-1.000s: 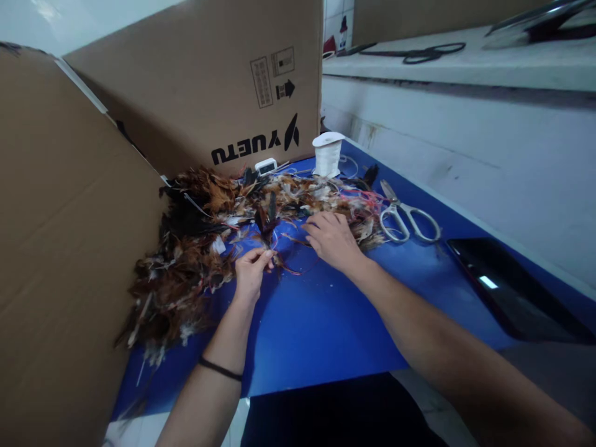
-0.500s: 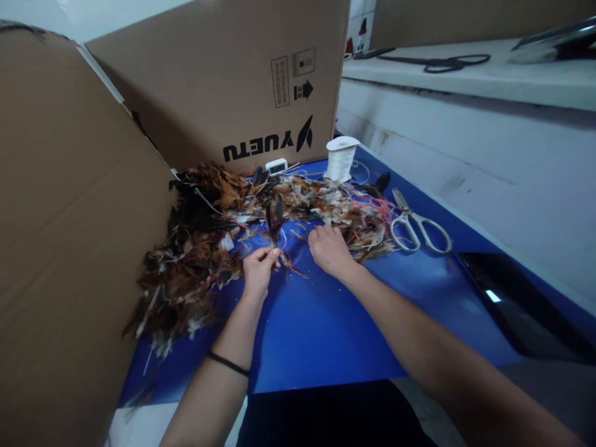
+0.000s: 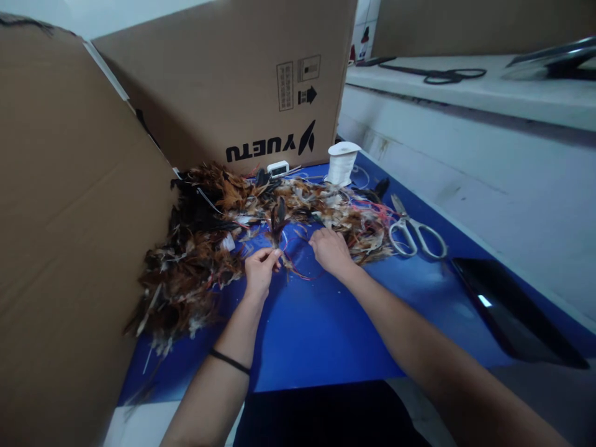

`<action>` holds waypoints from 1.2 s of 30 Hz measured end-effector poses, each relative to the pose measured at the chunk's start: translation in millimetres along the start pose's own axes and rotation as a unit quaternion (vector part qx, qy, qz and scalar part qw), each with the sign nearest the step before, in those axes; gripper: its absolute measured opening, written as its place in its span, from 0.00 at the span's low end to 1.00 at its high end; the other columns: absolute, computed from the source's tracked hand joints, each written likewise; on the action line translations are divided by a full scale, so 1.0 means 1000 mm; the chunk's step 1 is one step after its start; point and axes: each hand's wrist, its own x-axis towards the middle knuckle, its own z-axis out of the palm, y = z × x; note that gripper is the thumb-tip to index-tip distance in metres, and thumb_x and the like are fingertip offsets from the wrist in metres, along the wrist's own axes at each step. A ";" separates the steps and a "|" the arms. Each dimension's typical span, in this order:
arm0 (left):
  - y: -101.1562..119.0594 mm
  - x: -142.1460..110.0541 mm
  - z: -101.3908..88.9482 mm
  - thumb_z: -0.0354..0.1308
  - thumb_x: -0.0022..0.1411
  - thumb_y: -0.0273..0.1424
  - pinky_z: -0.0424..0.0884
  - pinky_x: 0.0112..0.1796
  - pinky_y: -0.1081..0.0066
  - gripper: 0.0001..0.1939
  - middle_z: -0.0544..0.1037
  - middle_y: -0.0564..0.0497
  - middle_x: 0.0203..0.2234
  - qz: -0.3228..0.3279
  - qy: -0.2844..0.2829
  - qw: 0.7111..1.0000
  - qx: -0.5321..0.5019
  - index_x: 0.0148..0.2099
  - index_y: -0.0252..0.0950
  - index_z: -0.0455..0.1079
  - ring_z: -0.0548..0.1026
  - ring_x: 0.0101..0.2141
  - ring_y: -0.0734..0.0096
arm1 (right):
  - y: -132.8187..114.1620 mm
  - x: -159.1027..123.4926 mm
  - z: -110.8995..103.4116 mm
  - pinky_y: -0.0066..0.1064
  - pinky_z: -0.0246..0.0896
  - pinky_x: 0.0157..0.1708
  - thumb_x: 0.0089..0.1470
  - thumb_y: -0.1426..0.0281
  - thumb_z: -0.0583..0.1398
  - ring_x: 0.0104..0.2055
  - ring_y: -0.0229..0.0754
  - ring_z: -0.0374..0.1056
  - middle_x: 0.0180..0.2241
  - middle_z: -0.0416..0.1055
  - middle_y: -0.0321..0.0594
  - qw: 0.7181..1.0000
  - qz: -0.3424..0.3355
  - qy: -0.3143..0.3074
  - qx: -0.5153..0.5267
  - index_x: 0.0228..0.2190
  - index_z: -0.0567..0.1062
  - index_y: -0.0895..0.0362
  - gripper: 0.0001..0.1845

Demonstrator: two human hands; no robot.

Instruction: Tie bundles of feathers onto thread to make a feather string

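Observation:
My left hand (image 3: 261,268) pinches a small bunch of dark brown feathers (image 3: 278,222) between thumb and fingers, its tips pointing up and away. A thin red string (image 3: 302,275) trails from below the bunch and curves toward my right hand (image 3: 329,249). The right fingers are curled closed just right of the bunch; what they hold, if anything, is too small to make out. A thick heap of brown, black and white feathers (image 3: 186,267) lies around the far and left sides of both hands.
On the blue tabletop (image 3: 321,335) stand a white spool (image 3: 343,162) and a small white digital device (image 3: 278,168). Silver-handled scissors (image 3: 418,234) and a black phone-like slab (image 3: 516,313) lie to the right. Cardboard boxes (image 3: 200,87) wall the back and left. Black scissors (image 3: 442,76) rest on a ledge.
My left hand keeps its pinch on the feathers. More of the red string shows curving toward my right hand, which stays closed. The view has shifted slightly.

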 end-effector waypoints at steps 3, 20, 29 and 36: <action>0.001 0.000 0.000 0.64 0.47 0.36 0.62 0.19 0.79 0.12 0.69 0.55 0.13 -0.002 0.000 1.000 -0.001 0.27 0.30 0.74 0.65 0.16 0.81 | 0.002 0.000 -0.001 0.37 0.54 0.44 0.57 0.73 0.51 0.43 0.47 0.65 0.37 0.70 0.53 0.999 -0.001 0.019 0.040 0.33 0.70 0.63 0.09; -0.011 -0.004 -0.007 0.55 0.59 0.28 0.65 0.32 0.71 0.08 0.78 0.47 0.26 0.245 -0.034 0.884 0.398 0.34 0.37 0.77 0.74 0.28 0.68 | -0.005 -0.025 -0.089 0.25 0.56 0.21 0.53 0.66 0.57 0.22 0.31 0.61 0.29 0.72 0.38 0.853 0.058 0.156 0.495 0.38 0.75 0.56 0.12; -0.007 -0.010 -0.008 0.52 0.63 0.29 0.61 0.27 0.73 0.10 0.75 0.48 0.23 0.375 -0.040 0.775 0.508 0.36 0.37 0.75 0.71 0.25 0.70 | -0.021 -0.030 -0.074 0.29 0.60 0.39 0.55 0.70 0.56 0.35 0.37 0.68 0.31 0.73 0.38 0.952 -0.075 0.082 0.286 0.29 0.76 0.57 0.09; 0.003 -0.014 -0.005 0.51 0.64 0.28 0.63 0.31 0.72 0.09 0.76 0.47 0.25 0.428 -0.046 0.733 0.526 0.37 0.34 0.74 0.73 0.28 0.69 | -0.019 -0.032 -0.073 0.25 0.56 0.31 0.48 0.73 0.56 0.28 0.34 0.65 0.28 0.71 0.36 0.975 -0.031 0.015 0.220 0.25 0.76 0.57 0.08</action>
